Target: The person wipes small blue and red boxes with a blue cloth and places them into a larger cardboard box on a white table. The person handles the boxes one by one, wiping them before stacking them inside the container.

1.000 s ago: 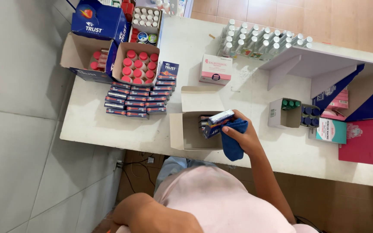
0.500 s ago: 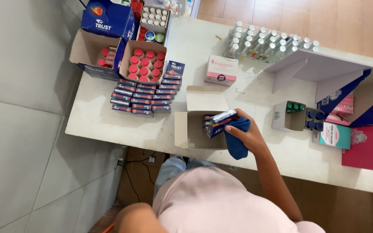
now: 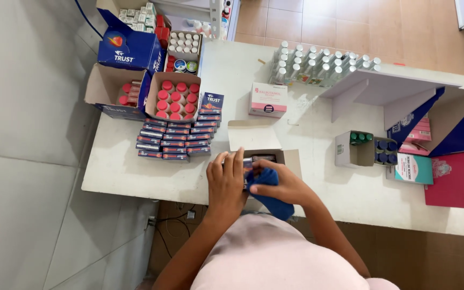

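On the white table (image 3: 135, 172), hands grip a crumpled blue cloth (image 3: 268, 188).

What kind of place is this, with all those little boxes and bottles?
Probably a pharmacy or medicine stockroom. On the white counter sit rows of small dark blue cartons, an open box of red-capped bottles and a row of white-capped bottles.

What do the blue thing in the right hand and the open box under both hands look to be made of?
The blue thing looks like soft cloth: it bunches and folds under the right hand, with a matte surface. The open box looks like plain cardboard: stiff, flat flaps, dull pale brown inside. The left hand rests at its edge. Neither can be told for certain by sight.
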